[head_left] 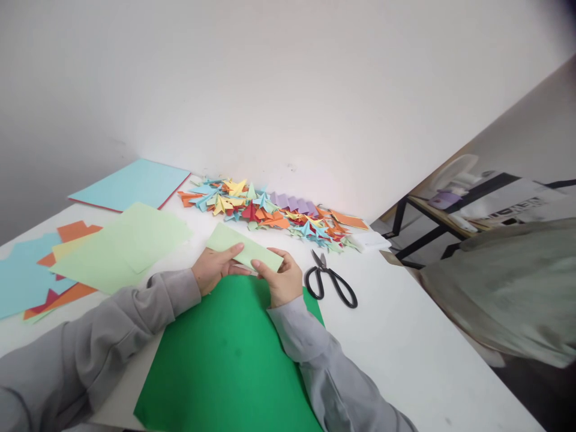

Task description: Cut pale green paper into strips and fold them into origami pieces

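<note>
A folded strip of pale green paper [243, 245] is held up between both hands, over the far edge of a large green sheet [225, 360]. My left hand [215, 267] grips its left part, thumb on top and fingers beneath. My right hand [283, 278] pinches the right part, with the thumb on the front face. Black-handled scissors [330, 279] lie on the table to the right of my right hand, their blades slightly apart and pointing away.
Along the wall lies a long pile of small folded paper pieces [252, 207] in many colours. Light green sheets [121, 246] and coloured scraps [36, 264] are on the left of the white table [405, 336]. Behind them rests a light blue sheet [135, 183]. A rack [432, 216] stands at the right.
</note>
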### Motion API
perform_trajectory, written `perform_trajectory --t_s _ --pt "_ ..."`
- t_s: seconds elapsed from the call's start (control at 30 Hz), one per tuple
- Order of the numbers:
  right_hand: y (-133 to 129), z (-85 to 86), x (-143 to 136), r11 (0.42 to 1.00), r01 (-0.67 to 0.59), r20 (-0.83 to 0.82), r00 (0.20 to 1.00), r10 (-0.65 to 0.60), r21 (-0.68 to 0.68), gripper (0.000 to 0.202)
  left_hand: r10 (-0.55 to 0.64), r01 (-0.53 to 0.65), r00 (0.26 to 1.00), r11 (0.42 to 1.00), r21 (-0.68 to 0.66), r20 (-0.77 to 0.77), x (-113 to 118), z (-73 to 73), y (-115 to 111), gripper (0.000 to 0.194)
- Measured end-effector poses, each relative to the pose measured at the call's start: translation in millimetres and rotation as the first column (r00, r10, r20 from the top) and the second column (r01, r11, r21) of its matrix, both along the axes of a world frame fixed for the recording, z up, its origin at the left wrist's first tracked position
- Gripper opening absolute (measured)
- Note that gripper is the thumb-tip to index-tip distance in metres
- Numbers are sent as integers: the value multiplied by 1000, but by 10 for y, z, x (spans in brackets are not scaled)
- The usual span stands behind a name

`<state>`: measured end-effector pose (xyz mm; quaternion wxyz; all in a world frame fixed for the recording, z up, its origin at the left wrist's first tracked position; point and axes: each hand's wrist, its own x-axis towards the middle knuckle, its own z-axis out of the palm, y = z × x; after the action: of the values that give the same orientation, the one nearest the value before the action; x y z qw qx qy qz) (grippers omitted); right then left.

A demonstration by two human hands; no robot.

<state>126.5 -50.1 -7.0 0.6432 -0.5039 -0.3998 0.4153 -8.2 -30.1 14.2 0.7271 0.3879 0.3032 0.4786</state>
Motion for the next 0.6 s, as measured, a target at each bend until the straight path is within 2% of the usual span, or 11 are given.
perform_trajectory --t_s 0.2,0.43,0.6 --pt "5 -7 4 1000 -18 -50 999 18 -1 32 -10 11 1000 1000 -8 13 -6 -7 7 18" --pt "26 -37 18 999 -24 -130 991 21 -24 29 1 0 1000 999 -47 23 -14 -14 25 19" --pt "5 -6 17 1000 -3 -74 997 0 -31 27 23 -20 999 996 -81 34 -20 -19 41 19"
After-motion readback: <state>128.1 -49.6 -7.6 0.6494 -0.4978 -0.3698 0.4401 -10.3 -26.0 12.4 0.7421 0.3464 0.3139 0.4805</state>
